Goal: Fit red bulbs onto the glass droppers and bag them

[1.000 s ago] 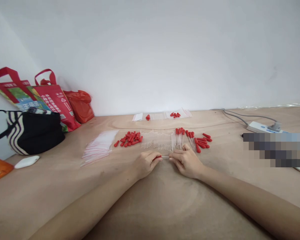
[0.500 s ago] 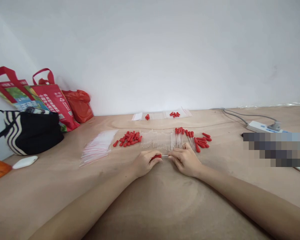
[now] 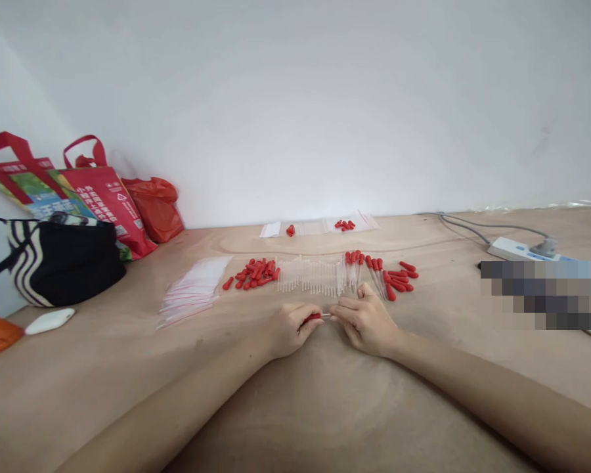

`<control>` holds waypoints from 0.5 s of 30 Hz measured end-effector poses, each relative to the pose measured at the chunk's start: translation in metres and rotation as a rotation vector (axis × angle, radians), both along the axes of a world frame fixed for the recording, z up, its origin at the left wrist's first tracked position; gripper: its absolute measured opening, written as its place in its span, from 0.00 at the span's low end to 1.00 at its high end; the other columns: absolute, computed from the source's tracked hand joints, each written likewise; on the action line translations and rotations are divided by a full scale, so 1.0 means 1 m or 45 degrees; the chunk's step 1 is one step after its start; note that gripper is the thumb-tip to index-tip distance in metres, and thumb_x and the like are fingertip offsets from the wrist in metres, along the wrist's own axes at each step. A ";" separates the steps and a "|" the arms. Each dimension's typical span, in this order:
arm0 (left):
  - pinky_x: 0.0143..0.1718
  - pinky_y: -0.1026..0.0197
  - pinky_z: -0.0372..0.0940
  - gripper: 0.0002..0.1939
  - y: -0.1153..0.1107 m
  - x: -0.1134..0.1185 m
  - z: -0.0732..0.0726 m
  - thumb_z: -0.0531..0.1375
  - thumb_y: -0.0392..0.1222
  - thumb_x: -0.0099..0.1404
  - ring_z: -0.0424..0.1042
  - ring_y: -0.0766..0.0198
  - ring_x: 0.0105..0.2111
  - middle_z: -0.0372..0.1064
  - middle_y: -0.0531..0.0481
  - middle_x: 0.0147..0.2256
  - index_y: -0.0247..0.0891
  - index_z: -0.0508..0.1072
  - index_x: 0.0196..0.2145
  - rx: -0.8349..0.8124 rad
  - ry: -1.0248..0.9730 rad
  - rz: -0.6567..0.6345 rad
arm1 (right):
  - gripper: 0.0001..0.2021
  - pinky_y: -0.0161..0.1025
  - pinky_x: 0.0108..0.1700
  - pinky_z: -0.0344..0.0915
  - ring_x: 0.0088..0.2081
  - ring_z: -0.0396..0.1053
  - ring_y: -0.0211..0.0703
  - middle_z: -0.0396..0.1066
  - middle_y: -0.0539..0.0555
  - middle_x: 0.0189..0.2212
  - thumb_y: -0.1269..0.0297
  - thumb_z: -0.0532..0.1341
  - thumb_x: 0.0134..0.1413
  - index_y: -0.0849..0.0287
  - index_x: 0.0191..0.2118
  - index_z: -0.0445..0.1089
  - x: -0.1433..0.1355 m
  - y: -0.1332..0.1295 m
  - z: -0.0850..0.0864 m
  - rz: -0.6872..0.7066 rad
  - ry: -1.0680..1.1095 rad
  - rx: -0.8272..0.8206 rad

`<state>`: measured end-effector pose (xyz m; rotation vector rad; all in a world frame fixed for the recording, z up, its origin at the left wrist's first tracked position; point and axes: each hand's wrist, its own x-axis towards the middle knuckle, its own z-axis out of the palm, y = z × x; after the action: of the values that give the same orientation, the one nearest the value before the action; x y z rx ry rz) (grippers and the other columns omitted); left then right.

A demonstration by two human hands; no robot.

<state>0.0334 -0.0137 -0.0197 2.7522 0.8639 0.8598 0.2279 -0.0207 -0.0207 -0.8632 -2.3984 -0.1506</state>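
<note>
My left hand point(image 3: 297, 330) pinches a red rubber dropper bulb point(image 3: 312, 317). My right hand point(image 3: 367, 323) is closed on a thin glass dropper tube point(image 3: 326, 315), whose short bare stretch shows between the two hands at the bulb's mouth. How deep the tube sits in the bulb is hidden by my fingers. Just beyond lies a row of clear glass tubes point(image 3: 308, 276). Left of them is a pile of loose red bulbs point(image 3: 259, 270). To the right, droppers with red bulbs fitted point(image 3: 374, 264) lie side by side, several more at angles.
Clear zip bags point(image 3: 194, 289) lie fanned at the left. Near the wall rests a bag point(image 3: 318, 228) with tubes and red bulbs. A black striped pouch point(image 3: 73, 263), shopping bags point(image 3: 113, 203) and a white case point(image 3: 50, 320) sit left; a power strip point(image 3: 509, 248) is right.
Both hands have shifted slightly toward me, and the left a little to the right. Less of the tube shows between them now.
</note>
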 end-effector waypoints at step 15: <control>0.32 0.64 0.63 0.11 0.018 -0.003 -0.002 0.47 0.37 0.65 0.69 0.66 0.28 0.71 0.48 0.29 0.32 0.67 0.38 0.375 0.069 -0.114 | 0.11 0.39 0.34 0.40 0.23 0.55 0.32 0.64 0.48 0.20 0.69 0.49 0.55 0.60 0.27 0.68 0.003 0.007 -0.001 -0.096 -0.152 0.248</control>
<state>0.0302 0.0040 -0.0215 3.0514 0.6623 0.9702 0.2310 -0.0137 -0.0215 -0.8745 -2.4123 -0.4690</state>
